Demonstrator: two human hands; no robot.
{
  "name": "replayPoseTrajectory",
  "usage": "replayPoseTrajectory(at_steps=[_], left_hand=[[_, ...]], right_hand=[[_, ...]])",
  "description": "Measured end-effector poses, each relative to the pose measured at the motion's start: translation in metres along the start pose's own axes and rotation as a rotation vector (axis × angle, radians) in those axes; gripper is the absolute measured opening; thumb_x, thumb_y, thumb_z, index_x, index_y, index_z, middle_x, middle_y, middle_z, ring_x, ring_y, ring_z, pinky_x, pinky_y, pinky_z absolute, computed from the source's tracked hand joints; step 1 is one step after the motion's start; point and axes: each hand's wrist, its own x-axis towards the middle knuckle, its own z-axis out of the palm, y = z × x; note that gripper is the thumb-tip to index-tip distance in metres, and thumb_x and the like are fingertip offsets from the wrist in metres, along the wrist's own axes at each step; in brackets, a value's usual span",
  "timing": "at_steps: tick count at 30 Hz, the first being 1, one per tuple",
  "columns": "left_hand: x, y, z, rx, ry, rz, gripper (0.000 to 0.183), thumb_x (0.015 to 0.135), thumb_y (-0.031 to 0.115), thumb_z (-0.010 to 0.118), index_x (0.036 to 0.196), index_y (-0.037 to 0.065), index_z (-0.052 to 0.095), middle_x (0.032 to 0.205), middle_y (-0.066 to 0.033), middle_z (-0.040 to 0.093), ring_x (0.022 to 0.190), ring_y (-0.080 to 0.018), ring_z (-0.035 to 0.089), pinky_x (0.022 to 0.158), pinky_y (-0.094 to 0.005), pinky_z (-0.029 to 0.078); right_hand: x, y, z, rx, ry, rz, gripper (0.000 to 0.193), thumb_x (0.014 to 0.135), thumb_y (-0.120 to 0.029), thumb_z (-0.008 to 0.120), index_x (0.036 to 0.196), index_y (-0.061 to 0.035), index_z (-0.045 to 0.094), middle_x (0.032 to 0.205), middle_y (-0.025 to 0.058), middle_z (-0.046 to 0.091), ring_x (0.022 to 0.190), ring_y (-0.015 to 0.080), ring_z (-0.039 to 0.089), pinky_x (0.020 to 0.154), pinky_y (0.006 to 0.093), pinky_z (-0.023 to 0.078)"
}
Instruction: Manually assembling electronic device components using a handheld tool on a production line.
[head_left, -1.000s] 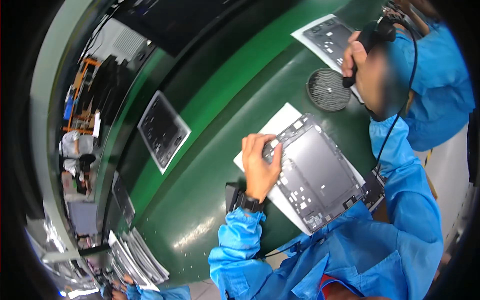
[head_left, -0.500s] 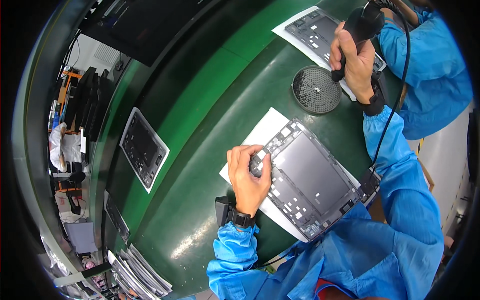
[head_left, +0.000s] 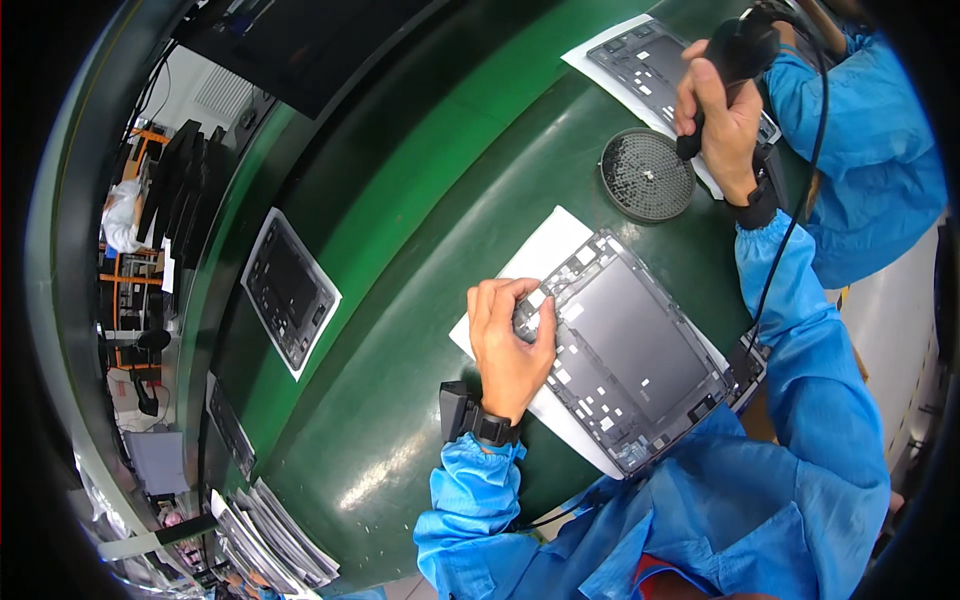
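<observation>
A dark tablet housing point(head_left: 640, 340), set with several small white pieces, lies tilted on a white sheet point(head_left: 557, 243) in front of me. My left hand point(head_left: 508, 345) grips the housing's left edge, with fingers curled and thumb against it. Raised at the upper right, my right hand point(head_left: 722, 125) wraps round a black corded hand tool point(head_left: 742, 48) with a bulky head. Its exact kind does not show. Just left of that hand sits a round dark tray point(head_left: 648, 175) full of small holes, its right part holding fewer dark bits than can be made out clearly.
Another tablet housing point(head_left: 650, 75) lies at the back right, partly behind my right hand. A co-worker's blue sleeve point(head_left: 855, 130) is close by. Further housings point(head_left: 290, 295) lie on the green bench point(head_left: 400, 400) to the left. The tool's black cable point(head_left: 790, 235) hangs along my right arm. Stacked papers point(head_left: 275, 540) stand lower left.
The view has shifted slightly, so the bench things appear a little to the right. Both hands keep their holds, and the housing stays under my left hand.
</observation>
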Motion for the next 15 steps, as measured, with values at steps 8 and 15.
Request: replayPoseTrajectory(at_steps=[8,15], left_hand=[[-0.004,-0.005,-0.001,0.026,0.042,0.007,0.021,0.078,0.006,0.080,0.096,0.002,0.070,0.091,-0.0116,0.062,0.089,-0.0302,0.056,0.081,-0.0394,0.045],[-0.006,-0.006,-0.001,-0.002,0.055,-0.027,0.024,0.077,0.010,0.082,0.096,0.002,0.070,0.092,-0.0100,0.061,0.091,-0.0296,0.055,0.083,-0.0396,0.042]], right_hand=[[-0.048,-0.063,0.106,0.186,-0.210,0.144,0.041,0.103,-0.040,0.061,0.112,-0.0015,0.049,0.064,0.0055,0.049,0.048,0.0128,0.045,0.045,0.0277,0.041],[-0.091,-0.043,0.146,0.362,-0.328,0.248,0.027,0.104,-0.026,0.063,0.093,-0.0016,0.058,0.058,-0.0022,0.051,0.047,0.0058,0.047,0.047,0.0231,0.038]])
